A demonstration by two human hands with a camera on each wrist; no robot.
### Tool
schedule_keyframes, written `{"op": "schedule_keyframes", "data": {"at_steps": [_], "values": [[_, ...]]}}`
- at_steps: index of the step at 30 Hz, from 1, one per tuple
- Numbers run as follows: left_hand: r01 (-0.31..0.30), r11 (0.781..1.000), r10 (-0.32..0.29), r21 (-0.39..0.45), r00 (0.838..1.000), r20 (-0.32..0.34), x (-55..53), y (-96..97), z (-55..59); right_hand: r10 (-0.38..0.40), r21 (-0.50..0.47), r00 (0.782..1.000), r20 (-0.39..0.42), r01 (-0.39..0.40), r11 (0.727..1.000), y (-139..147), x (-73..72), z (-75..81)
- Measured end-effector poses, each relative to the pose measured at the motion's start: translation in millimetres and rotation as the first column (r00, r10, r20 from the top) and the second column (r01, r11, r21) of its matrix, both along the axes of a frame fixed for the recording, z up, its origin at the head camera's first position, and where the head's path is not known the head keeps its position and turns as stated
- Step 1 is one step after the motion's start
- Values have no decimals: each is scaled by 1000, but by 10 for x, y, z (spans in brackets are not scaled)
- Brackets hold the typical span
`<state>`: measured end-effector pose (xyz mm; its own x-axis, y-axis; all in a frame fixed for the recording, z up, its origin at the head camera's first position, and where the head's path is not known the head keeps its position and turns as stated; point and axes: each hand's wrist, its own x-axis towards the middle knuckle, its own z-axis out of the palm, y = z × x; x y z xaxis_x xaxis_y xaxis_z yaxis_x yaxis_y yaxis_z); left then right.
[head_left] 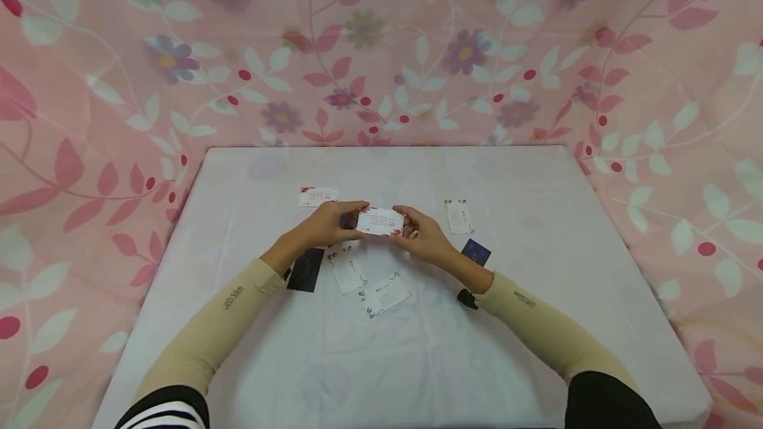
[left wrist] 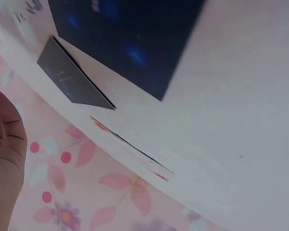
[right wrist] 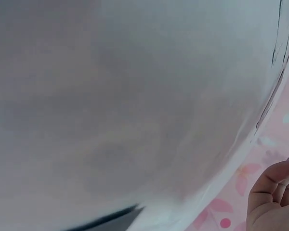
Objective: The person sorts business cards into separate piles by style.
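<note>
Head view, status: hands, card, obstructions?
Left hand, right hand: pinching opposite ends of white card. Loose cards lie around. Nothing visible in its way.

Held white card (head_left: 380,222) looks like smooth printed paper tbh. Dark card (head_left: 306,271) down and left of it reads as matt paper too. Under the held white card, the tablecloth (head_left: 381,363) is lightly creased matt cloth; beyond that card, the floral backdrop (head_left: 381,51) looks like soft fabric.

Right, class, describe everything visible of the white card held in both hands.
Rectangular and paper-like, the white card has red floral corners at upper left and lower right, and print too small to read. Over the white table, long edges roughly level, its ends are gripped by left hand and right hand.
</note>
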<state>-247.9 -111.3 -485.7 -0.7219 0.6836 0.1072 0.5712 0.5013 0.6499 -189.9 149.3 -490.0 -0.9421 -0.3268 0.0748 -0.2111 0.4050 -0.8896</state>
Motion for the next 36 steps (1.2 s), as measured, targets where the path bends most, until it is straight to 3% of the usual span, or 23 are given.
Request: {"op": "schedule_keyframes", "data": {"at_steps": [6, 7, 18, 29, 36], "values": [[-52, 999, 52, 9, 998, 35, -22, -121, 17, -1, 27, 1000, -10, 2, 1000, -108, -143, -5], [-56, 998, 55, 13, 997, 46, -28, -136, 13, 0, 34, 1000, -18, 1, 999, -110, -182, -60], [-80, 997, 79, 19, 994, 79, -125, -332, 19, 18, 52, 1000, 18, -19, 998, -275, -361, -86], [-200, 975, 197, -92, 980, -38, -307, -601, 45, 39, 198, 999, -20, -34, 980, -560, -698, -57], [-266, 955, 266, -132, 964, -14, -464, -744, 99, 59, 311, 998, -1, -56, 949, -695, -934, -7]]}}
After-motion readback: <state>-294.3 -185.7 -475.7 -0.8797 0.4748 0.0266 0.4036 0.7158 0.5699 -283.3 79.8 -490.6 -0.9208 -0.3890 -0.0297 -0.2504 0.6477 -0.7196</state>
